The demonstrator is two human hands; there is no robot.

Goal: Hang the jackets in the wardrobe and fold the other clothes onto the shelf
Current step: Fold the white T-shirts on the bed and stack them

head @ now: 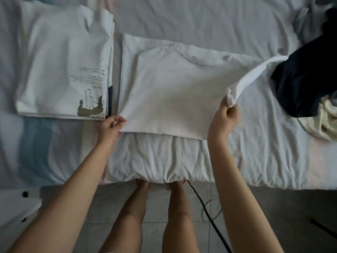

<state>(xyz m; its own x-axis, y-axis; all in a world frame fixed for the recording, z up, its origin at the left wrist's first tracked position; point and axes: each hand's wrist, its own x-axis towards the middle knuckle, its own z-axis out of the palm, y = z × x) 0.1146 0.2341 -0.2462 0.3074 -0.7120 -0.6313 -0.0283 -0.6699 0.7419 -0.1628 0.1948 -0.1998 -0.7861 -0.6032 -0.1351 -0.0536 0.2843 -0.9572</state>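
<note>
A plain white T-shirt [169,88] lies spread on the bed, collar toward the far side. My left hand [111,125] pinches its near left corner at the hem. My right hand [225,115] grips a bunched fold of the shirt's right side and lifts it off the bed, so the cloth rises in a band toward the right. To the left lies a folded white T-shirt [63,73] with a brown print at its near right corner.
A dark navy garment [306,75] and a cream one [326,123] are heaped at the right on the white bedsheet [200,17]. The bed's near edge runs across the lower frame. A black cable [206,209] trails over the tiled floor beside my legs.
</note>
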